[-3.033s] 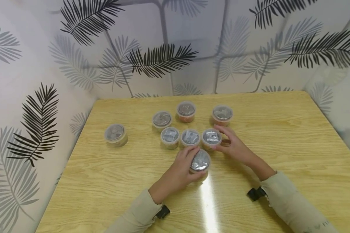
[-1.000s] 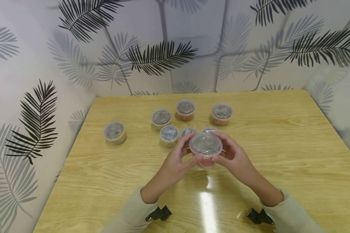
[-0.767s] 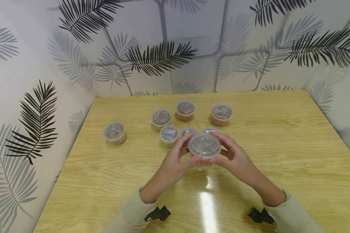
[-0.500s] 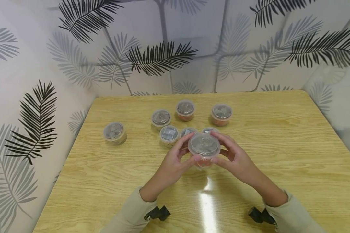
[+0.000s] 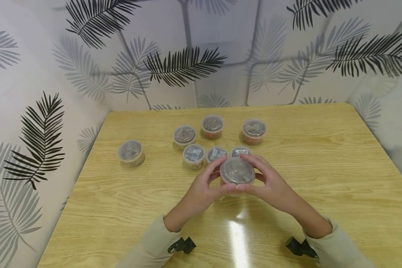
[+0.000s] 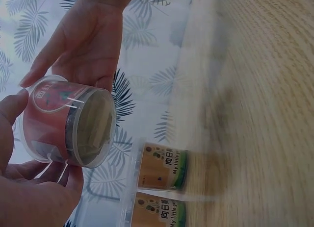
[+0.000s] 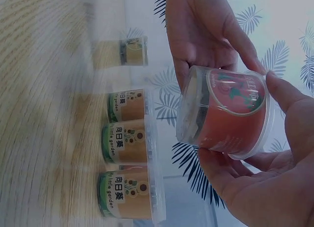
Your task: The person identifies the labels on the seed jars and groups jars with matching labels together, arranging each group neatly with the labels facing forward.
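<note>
Black and grey palm fronds (image 5: 185,67) pattern the pale walls (image 5: 222,28). Glare (image 5: 238,242) streaks the yellowish wood-grain tabletop (image 5: 325,160).

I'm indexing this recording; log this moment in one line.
left hand: grips red-labelled tub; right hand: grips same tub; tub: lidded, raised off table; beyond: row of three orange-labelled tubs

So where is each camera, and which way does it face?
Head: on the head, facing forward and down at the table; left hand, right hand and sleeves show.
Left wrist: on that wrist, facing the red-labelled cup; both hands show.
Right wrist: on that wrist, facing the same cup; both hands show.
Wrist views share that cup and orange-labelled cups.
</note>
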A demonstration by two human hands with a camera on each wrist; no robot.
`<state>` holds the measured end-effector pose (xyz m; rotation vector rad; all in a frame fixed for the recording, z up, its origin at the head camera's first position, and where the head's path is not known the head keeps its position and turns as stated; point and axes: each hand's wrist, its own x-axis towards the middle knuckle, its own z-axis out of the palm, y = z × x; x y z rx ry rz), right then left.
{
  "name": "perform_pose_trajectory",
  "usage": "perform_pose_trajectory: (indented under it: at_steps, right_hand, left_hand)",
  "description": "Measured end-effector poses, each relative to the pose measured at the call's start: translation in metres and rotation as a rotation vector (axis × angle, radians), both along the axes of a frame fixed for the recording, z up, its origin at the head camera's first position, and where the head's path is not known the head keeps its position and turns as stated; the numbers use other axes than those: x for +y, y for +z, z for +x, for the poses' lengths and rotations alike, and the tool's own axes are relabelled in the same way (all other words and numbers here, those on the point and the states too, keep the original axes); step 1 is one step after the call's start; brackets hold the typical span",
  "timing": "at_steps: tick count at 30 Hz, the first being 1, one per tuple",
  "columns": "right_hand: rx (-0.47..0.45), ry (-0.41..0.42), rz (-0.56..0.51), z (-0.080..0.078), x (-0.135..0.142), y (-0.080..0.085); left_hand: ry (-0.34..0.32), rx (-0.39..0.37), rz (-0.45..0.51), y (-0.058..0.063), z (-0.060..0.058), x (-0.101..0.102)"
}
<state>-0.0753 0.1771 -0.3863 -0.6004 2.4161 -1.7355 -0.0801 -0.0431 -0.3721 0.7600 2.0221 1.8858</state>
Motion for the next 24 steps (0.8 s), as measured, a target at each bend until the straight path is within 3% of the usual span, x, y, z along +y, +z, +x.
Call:
perform_pose_trajectory:
  at_steps: [7,12,19,24]
  right_hand:
    - [0.001,-0.012,0.027,-0.001,0.005,0.002]
    - [0.021,-0.01,0.023,-0.004,0.016,0.007]
    - [0.009,-0.039,-0.017,-0.012,0.05,0.016]
    - [-0.057,-0.114,-0.021,-0.02,0.085,0.023]
  left_hand:
    - [-0.045,-0.054,-0.055,0.005,0.0,0.0]
    - [0.019,0.092,-0.162,0.012,-0.006,-0.004]
    - [0.158,0.346,-0.257,-0.012,-0.047,-0.028]
    - [0.273,0.401,-0.416,-0.013,-0.085,-0.054]
